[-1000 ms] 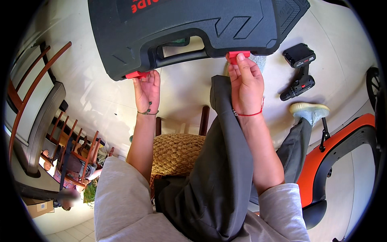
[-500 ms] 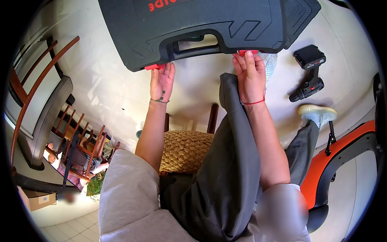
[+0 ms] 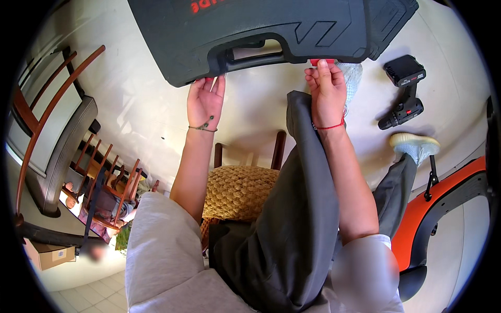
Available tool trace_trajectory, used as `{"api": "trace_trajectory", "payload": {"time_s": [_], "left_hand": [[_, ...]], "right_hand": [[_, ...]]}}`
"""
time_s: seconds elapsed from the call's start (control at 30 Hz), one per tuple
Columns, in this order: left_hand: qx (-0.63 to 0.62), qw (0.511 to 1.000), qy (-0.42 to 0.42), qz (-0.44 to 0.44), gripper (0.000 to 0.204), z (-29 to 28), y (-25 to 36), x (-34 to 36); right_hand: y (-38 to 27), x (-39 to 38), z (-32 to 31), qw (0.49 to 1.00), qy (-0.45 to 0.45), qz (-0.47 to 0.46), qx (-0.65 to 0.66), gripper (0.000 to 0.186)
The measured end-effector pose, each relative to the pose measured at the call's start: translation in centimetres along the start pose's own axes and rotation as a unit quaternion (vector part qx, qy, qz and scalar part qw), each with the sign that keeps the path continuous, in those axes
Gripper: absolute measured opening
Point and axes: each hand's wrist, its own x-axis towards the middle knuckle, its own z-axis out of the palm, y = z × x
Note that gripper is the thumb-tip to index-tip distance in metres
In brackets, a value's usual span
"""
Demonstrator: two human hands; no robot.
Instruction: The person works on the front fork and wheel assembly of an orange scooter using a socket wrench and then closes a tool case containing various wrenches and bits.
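Note:
A dark grey plastic tool case (image 3: 255, 31) with a built-in handle (image 3: 255, 62) fills the top of the view, its handle edge toward me. My left hand (image 3: 205, 103) is palm up at the left end of that edge, its fingers closed over a red latch (image 3: 209, 81) that mostly hides behind them. At the right end, my right hand (image 3: 329, 96) pinches the other red latch (image 3: 322, 61), thumb on top and fingers curled. Whether the latches are fastened, I cannot tell. A black cordless drill (image 3: 403, 93) lies on the floor to the right of the case.
I sit on a woven-seat stool (image 3: 240, 193), my knee close under the right forearm. An orange-and-black curved body with a kickstand (image 3: 443, 193) stands at the right. Wooden chair rails (image 3: 55, 104), a dark bench and a cardboard box (image 3: 52, 255) are on the left, with another person beyond.
The left hand has shifted slightly left and up, its fingers now covering most of the red latch that showed before. The right fingers have curled, with the thumb still at its latch.

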Motion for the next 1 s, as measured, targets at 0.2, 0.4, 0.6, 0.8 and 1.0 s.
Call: {"api": "trace_trajectory", "payload": {"time_s": [0.2, 0.4, 0.6, 0.8, 1.0], "left_hand": [[-0.019, 0.998, 0.06, 0.005, 0.021, -0.6, 0.0, 0.2], [-0.108, 0.99, 0.082, -0.028, 0.021, -1.5, 0.1, 1.0], [-0.159, 0.981, 0.094, -0.058, 0.024, -1.1, 0.1, -0.3], [-0.104, 0.991, 0.079, -0.014, 0.029, -1.2, 0.1, -1.1], [-0.037, 0.997, 0.059, 0.035, 0.028, -3.5, -1.2, 0.6]], "right_hand": [[-0.1, -0.4, -0.1, 1.0, 0.008, 0.008, -0.022, 0.027], [-0.3, -0.5, 0.1, 0.999, 0.009, 0.014, -0.028, 0.029], [-0.6, -0.7, 0.3, 0.999, 0.02, 0.016, -0.039, 0.03], [-0.3, -0.6, 0.1, 0.999, 0.016, 0.012, -0.034, 0.03], [-0.3, -0.7, 0.4, 0.999, 0.017, 0.02, -0.037, 0.03]]}}
